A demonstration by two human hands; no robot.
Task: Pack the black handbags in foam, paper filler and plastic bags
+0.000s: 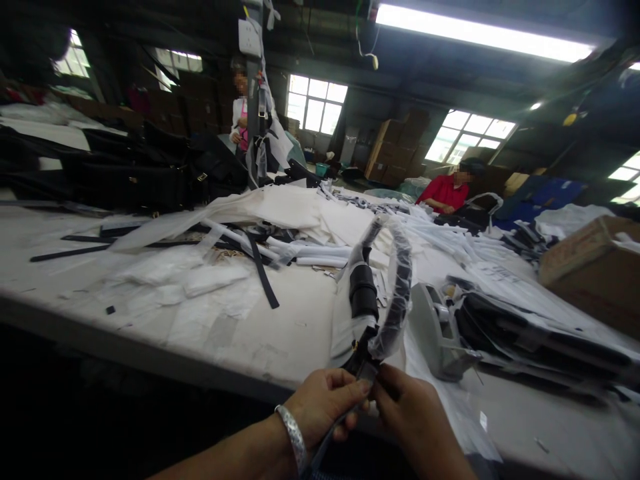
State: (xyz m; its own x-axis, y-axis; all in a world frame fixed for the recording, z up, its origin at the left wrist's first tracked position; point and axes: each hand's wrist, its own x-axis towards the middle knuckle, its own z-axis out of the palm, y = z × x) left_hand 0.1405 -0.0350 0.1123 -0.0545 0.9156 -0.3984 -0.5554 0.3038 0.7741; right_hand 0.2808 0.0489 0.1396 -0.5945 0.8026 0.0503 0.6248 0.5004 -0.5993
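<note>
A black strap (395, 293) wrapped in clear plastic arches up over the table's near edge, with a padded black piece (363, 292) on its left side. Both of my hands pinch its lower end at the clasp. My left hand (325, 400), with a silver bracelet on the wrist, is closed on the strap end from the left. My right hand (410, 407) is closed on the same end from the right. A thin strap tail hangs down below my left hand.
A grey tape dispenser (437, 333) stands just right of the strap. The white table (280, 333) holds plastic sleeves, white paper and loose black straps (263, 270). Black bags (135, 177) pile at the back left, a cardboard box (590, 257) at right. Two people are beyond the table.
</note>
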